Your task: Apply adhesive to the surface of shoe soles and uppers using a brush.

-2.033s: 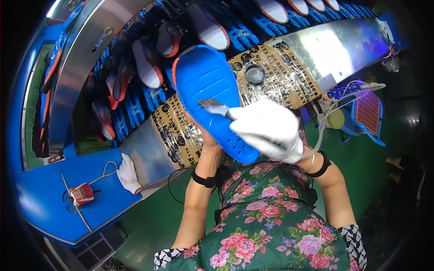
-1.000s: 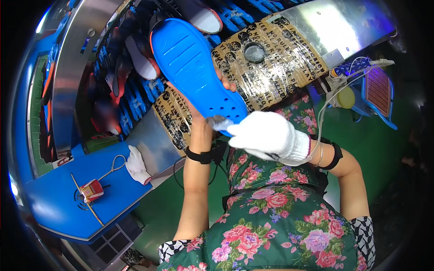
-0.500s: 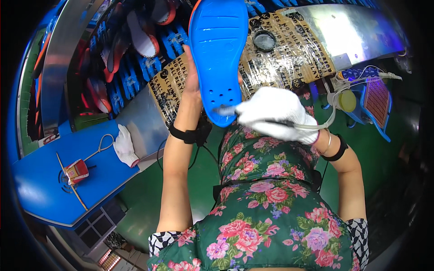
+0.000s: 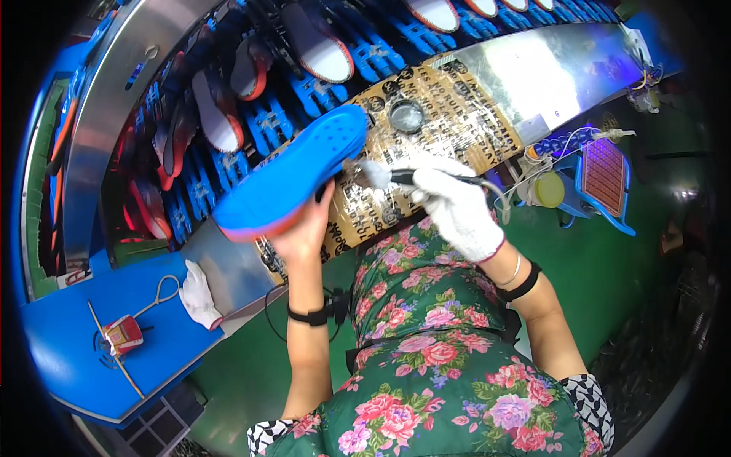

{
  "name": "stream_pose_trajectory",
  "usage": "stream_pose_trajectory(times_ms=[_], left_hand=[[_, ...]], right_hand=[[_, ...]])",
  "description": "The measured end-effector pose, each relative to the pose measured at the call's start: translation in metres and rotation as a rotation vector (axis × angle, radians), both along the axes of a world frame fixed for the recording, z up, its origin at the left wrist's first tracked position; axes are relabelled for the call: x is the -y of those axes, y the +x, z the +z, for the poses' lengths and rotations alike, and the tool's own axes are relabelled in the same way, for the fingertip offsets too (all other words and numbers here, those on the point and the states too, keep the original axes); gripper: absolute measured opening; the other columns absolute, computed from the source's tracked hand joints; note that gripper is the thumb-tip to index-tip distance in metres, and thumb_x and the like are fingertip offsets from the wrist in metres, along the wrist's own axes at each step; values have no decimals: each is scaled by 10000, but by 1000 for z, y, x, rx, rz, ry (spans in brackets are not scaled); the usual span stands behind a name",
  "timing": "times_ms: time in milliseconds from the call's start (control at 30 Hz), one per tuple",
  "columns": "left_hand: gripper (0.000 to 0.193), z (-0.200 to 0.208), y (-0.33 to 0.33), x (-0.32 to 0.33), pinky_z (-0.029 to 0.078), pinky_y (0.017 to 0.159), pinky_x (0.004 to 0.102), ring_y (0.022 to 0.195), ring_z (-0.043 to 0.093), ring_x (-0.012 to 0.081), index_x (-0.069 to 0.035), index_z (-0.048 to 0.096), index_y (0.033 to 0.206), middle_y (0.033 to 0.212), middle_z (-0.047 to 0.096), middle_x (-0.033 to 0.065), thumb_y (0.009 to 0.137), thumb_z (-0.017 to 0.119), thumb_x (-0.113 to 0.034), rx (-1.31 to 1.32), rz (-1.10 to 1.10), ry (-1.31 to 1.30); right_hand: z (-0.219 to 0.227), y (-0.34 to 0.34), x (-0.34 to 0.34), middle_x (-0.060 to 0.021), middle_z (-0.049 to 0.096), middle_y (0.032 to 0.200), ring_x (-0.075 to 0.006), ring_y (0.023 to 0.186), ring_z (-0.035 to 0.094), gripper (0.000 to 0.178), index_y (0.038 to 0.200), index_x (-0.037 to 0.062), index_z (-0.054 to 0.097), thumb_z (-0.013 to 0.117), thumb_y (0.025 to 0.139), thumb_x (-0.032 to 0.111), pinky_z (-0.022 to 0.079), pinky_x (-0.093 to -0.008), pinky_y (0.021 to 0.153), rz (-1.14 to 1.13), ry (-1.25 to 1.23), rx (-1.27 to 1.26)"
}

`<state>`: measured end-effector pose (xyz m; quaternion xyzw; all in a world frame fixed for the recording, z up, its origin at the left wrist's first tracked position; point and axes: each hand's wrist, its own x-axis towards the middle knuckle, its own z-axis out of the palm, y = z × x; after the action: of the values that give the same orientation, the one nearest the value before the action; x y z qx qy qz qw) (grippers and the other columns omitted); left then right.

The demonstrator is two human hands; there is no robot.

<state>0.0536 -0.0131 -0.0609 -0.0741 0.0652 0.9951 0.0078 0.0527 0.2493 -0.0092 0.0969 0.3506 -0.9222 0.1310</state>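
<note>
Over a glossy, crinkled brown covering [image 4: 474, 122], a smooth, waisted shoe sole [image 4: 293, 177] is held tilted by the bare, curled left hand [image 4: 303, 234], fingers partly hidden. A dark-handled brush [image 4: 378, 175] is gripped in the closed, knit-gloved right hand [image 4: 459, 212]. The sole is bright blue, orange-edged below, pocked with small holes above.

From here I see the bare left hand [image 4: 303, 234] holding a blue shoe sole [image 4: 293, 174]. The right hand [image 4: 451, 202], in a white glove [image 4: 474, 232], grips a brush [image 4: 374, 174] near it. A little round dish [image 4: 407, 117] sits on taped cardboard [image 4: 474, 122]. Another glove [image 4: 199, 295] lies on the blue table [image 4: 61, 343].
</note>
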Motion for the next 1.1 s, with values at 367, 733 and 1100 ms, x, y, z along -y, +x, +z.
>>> stream_pose_trajectory(times_ms=[367, 733, 1100], left_hand=[[996, 0, 53, -41, 418, 1069, 652, 1347, 438, 508, -90, 302, 1571, 1530, 393, 256, 839, 652, -667, 110, -412, 263], [1142, 14, 52, -77, 414, 1063, 706, 1373, 439, 503, -123, 226, 1601, 1532, 407, 253, 767, 680, -757, -62, -607, 25], [1033, 12, 50, -79, 380, 1138, 633, 1424, 420, 422, -157, 214, 1618, 1597, 370, 168, 843, 555, -750, 72, -438, -360]], right_hand=[[12, -4, 28, -113, 753, 1036, -133, 851, 686, 266, 1153, -36, 729, 706, 894, 18, 548, -263, 752, 92, 100, -179], [73, -49, 8, -118, 756, 1057, -294, 906, 717, 345, 1109, 41, 758, 763, 764, 47, 575, -390, 796, -304, 1148, -1361], [79, -26, 7, -125, 763, 1057, -261, 870, 730, 291, 1039, 71, 759, 786, 763, -17, 564, -359, 772, -165, 991, -1276]])
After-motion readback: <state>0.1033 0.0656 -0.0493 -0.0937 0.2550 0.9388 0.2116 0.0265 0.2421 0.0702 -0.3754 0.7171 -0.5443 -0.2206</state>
